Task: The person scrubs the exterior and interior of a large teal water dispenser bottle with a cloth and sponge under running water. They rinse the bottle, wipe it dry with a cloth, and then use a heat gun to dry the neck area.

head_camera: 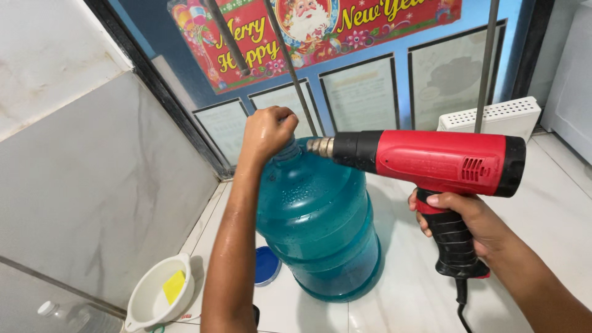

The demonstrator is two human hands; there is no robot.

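A large blue-green water jug point(320, 228) stands upright on the white tiled floor. My left hand point(269, 131) is closed over the jug's neck and cap at the top. My right hand point(462, 222) grips the black handle of a red and black heat gun point(431, 161). The gun lies level, its metal nozzle pointing left and nearly touching the jug's neck beside my left hand. A black cord hangs from the handle's base.
A blue lid point(266, 265) lies on the floor left of the jug. A white bowl point(154, 302) with a yellow sponge sits lower left, a clear bottle point(68, 316) beside it. Grey wall panel at left, glass door with red banner behind, white perforated box point(493, 117) at right.
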